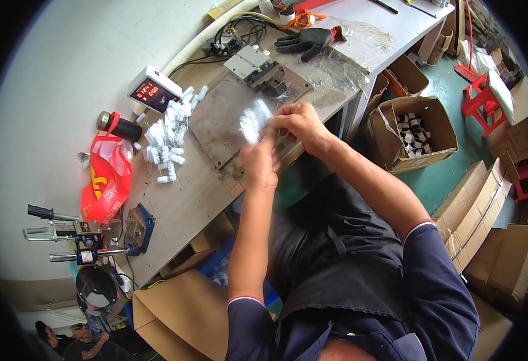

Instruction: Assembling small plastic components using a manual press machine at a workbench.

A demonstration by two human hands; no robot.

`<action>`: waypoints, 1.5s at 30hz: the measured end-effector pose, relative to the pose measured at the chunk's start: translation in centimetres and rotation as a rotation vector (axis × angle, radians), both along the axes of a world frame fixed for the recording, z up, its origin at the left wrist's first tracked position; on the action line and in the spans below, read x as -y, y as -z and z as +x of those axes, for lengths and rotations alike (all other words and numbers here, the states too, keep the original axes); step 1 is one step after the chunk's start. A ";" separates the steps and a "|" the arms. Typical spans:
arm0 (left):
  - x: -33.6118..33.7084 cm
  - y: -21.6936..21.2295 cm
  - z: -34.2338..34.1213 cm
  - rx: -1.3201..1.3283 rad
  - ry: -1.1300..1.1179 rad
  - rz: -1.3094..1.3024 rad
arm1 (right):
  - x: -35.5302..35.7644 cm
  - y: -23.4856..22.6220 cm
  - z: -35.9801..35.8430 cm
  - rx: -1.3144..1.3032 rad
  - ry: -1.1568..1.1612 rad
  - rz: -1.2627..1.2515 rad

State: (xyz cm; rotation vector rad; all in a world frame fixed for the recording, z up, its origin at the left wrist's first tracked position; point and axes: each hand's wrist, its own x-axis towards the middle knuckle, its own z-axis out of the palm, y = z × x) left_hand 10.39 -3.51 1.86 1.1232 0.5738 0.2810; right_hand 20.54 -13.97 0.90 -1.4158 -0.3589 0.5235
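Over the front edge of the bench, my left hand (260, 161) is closed around the lower end of some small white bristle brushes (254, 122), which are smeared by motion. My right hand (302, 126) meets it from the right, thumb and fingers pinched together at the side of the brushes. What those fingertips grip is hidden. Beyond the hands, a metal clamp fixture (258, 69) is mounted on a flat steel plate (213, 123). Left of the plate lies a loose pile of similar white brushes (166, 139).
A digital counter box (153, 90), black flask (119, 126), red bag (107, 177) and lever press (95, 234) line the bench's left side. A black glove (306, 43) lies at the back. Right of the bench stands a carton (414, 135) of small cylindrical pieces, near a red stool (483, 105).
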 end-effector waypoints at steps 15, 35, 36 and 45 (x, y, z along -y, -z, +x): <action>-9.2 3.3 3.0 0.181 -0.496 0.755 | -1.8 0.1 5.0 0.545 0.265 -0.631; -8.6 3.1 1.8 0.206 -0.432 0.750 | -3.2 0.0 4.8 0.474 0.304 -0.658; -9.0 3.4 1.7 0.234 -0.468 0.837 | -3.4 -0.1 4.7 0.477 0.306 -0.658; -8.7 4.0 2.4 0.251 -0.589 1.037 | -3.8 0.7 4.9 0.566 0.382 -0.580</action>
